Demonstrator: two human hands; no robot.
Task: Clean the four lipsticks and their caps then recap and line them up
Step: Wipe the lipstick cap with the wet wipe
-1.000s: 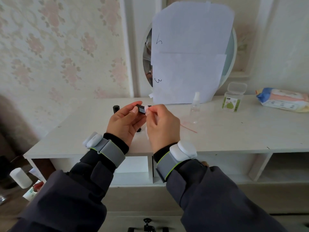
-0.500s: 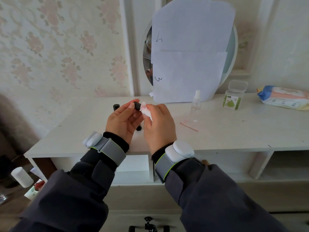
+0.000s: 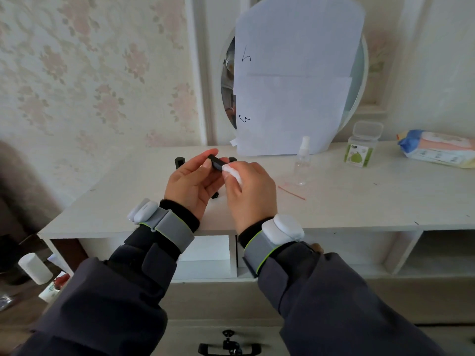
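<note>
1. Left hand (image 3: pixel 191 181) holds a small black lipstick piece (image 3: pixel 215 162) pinched between thumb and curled fingers, raised above the dresser top (image 3: pixel 359 201). Cannot tell whether it is a cap or a tube body.
2. Right hand (image 3: pixel 250 191) has its fingers curled round a white wipe (image 3: pixel 232 173), pressing it against the near end of the black piece.
3. Other black lipstick parts: one upright (image 3: pixel 180 161) behind the left hand, one (image 3: pixel 232 159) just showing behind the fingers, and one (image 3: pixel 215 195) under the hands. The full count is hidden.
4. Risk: the black piece is small and smooth, so rubbing pressure could probably twist it out of the pinch; it would drop among the standing parts and could topple them.
5. Risk: if this is the tube, I judge the wipe could smear or break the colour stick.
6. Risk: a clear spray bottle (image 3: pixel 303 163) stands just right of the hands; a wide elbow sweep could tip it.
7. Edges: the hands work over the front half of the top, and the front edge is near the wrists, so a dropped piece may roll off.
8. Room: the open surface to the right, past a red string (image 3: pixel 291 192), suits the line-up; a green-labelled box (image 3: pixel 361 146) and a wipes pack (image 3: pixel 439 149) sit well apart at the back right.
</note>
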